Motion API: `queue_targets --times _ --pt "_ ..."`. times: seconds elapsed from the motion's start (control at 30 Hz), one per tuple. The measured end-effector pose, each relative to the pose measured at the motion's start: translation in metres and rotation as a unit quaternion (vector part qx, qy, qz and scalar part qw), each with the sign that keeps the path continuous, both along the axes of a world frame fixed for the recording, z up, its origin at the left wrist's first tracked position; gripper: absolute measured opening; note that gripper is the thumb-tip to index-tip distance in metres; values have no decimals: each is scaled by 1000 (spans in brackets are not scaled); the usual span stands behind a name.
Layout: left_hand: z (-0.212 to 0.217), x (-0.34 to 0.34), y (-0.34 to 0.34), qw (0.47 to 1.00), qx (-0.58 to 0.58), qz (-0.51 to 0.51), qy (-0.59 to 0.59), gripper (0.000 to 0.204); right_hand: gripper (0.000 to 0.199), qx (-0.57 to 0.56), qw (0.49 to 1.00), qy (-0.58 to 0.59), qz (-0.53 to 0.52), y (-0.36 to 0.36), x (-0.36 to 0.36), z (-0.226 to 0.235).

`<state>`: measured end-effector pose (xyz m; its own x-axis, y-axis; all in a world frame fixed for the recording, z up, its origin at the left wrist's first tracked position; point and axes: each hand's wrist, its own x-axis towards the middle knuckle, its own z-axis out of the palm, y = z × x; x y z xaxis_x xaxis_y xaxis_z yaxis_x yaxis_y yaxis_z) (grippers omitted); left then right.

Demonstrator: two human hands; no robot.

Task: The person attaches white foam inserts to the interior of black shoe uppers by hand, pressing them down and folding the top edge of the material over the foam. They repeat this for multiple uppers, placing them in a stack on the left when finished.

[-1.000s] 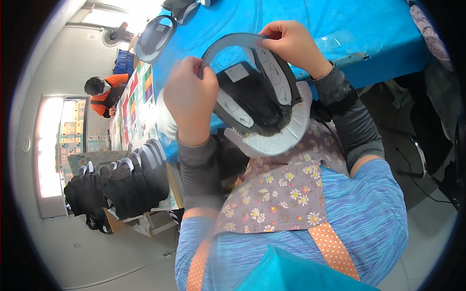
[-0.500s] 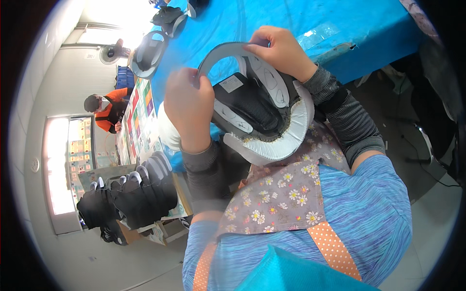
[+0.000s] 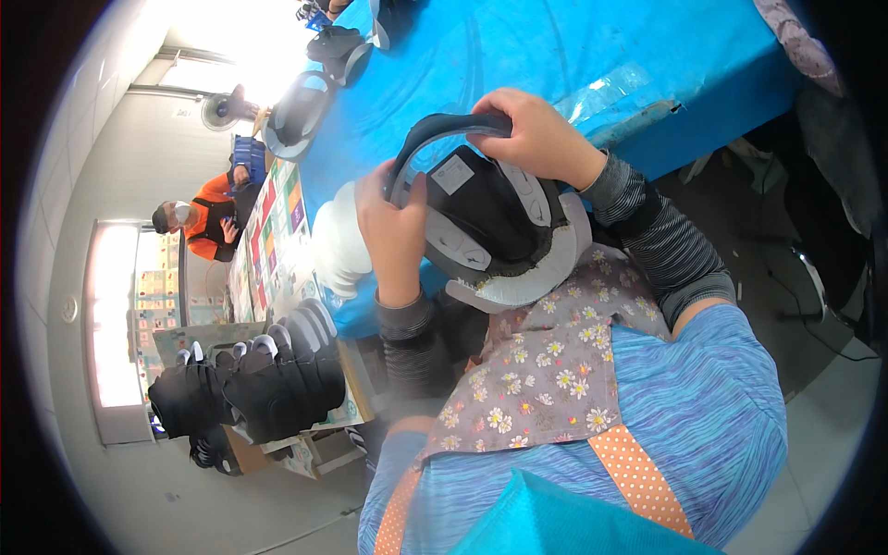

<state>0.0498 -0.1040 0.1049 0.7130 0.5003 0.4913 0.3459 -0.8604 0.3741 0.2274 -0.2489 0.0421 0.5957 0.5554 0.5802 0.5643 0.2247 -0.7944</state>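
Both hands hold a black and grey shoe upper [image 3: 499,231] in front of my apron, near the edge of the blue-covered table. Its dark inside, a white label and pale side panels face me, and a silvery white band with a stitched edge curves along its near end. My left hand [image 3: 393,236] pinches the left side of the curved padded collar [image 3: 435,127] between thumb and fingers. On the right side of that same collar, my right hand [image 3: 536,137] grips with its thumb inside the loop.
Blue sheeting [image 3: 555,46] covers the table ahead. A stack of white rounded pieces [image 3: 339,240] stands left of my left hand. Further off lie other shoe uppers [image 3: 301,111]. Several black uppers [image 3: 277,379] hang together at lower left. A person in orange [image 3: 215,217] works beyond.
The upper's collar has tipped, so its dark outer edge shows and the loop looks narrower. Both hands have shifted slightly down, the left one also rightward. The grip stays on the collar.
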Motion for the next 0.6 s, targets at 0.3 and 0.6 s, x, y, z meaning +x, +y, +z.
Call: queue_targets --times 0.3,0.6 --pt "-32 -5 -1 969 131 3 -208 37 29 62 987 -107 -105 -5 -11 8" --pt "-10 -17 -18 998 -24 53 -26 40 31 -61 937 -287 -189 -2 -32 18"
